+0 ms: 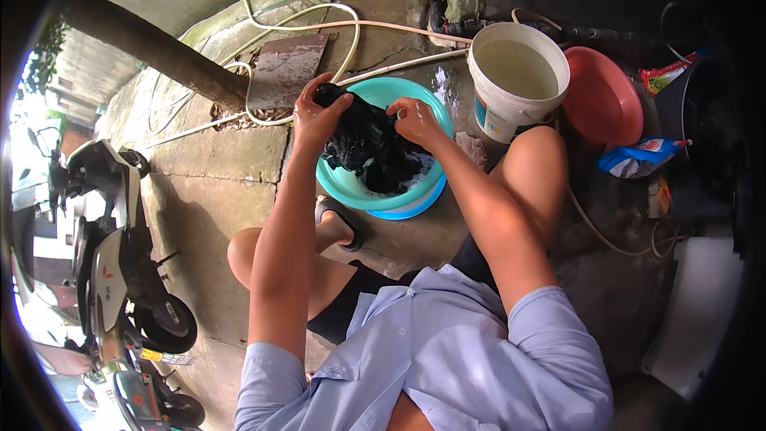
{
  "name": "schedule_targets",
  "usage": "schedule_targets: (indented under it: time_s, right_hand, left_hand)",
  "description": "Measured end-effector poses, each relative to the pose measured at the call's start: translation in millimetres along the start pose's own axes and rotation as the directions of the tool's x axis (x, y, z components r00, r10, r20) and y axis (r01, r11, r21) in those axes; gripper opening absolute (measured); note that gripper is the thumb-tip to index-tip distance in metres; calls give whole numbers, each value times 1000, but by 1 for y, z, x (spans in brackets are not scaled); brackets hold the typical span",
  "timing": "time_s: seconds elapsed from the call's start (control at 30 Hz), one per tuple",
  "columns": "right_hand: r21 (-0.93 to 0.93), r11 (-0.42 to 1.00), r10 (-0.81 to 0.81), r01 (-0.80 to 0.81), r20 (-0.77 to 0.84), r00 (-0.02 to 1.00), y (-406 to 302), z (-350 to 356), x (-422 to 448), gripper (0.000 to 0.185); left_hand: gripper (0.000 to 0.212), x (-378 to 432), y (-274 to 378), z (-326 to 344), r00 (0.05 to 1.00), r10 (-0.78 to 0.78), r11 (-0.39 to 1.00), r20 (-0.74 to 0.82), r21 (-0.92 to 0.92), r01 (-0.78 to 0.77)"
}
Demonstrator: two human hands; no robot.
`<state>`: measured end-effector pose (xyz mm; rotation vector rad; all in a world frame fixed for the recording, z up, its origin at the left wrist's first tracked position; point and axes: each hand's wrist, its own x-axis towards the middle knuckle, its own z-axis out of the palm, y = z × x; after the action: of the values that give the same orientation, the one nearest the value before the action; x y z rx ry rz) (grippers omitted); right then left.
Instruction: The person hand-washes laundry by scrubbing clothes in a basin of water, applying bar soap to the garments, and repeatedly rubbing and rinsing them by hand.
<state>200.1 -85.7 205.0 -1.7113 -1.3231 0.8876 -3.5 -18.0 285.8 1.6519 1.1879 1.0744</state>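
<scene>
A wet black cloth or garment (365, 137) is bunched up over a turquoise plastic basin (338, 191), its lower end down in sudsy water. My left hand (317, 111) grips the upper left of the cloth, thumb and fingers around a fold. At the cloth's right side, my right hand (417, 123) has its fingers curled and pinches the fabric. Both hands look wet. Beneath the turquoise basin, the rim of a blue basin (413, 209) shows. The cloth hides most of the water.
A white bucket (508, 123) of cloudy water stands right of the basin, beside a red basin (598, 96). A blue plastic packet (640, 158) lies farther right. A hose (353, 24) loops behind, near a tree trunk (161, 48). Motor scooters (111, 275) are parked at left.
</scene>
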Motion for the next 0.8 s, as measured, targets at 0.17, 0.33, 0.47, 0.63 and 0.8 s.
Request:
schedule_targets:
  time_s: [0.17, 0.33, 0.47, 0.63, 0.8]
  right_hand:
    - [45, 998, 35, -43, 174, 984, 38, 38, -4, 45]
    - [-407, 907, 169, -104, 126, 978, 93, 25, -4, 45]
    - [-804, 585, 322, 108, 353, 878, 55, 50, -21, 55]
    - [-947, 294, 91, 131, 164, 982, 106, 65, -29, 66]
    - [-554, 783, 436, -281, 168, 884, 69, 73, -9, 51]
  left_hand:
    - [50, 1, -18, -7, 996, -47, 998, 79, 54, 43]
    - [46, -7, -56, -2, 994, 22, 915, 109, 398, -64]
    - [61, -29, -86, -16, 969, -150, 649, 196, 759, -53]
    - [60, -53, -78, 44, 729, -578, 805, 367, 107, 584]
    - [75, -74, -109, 47, 474, -747, 556, 466, 48, 830]
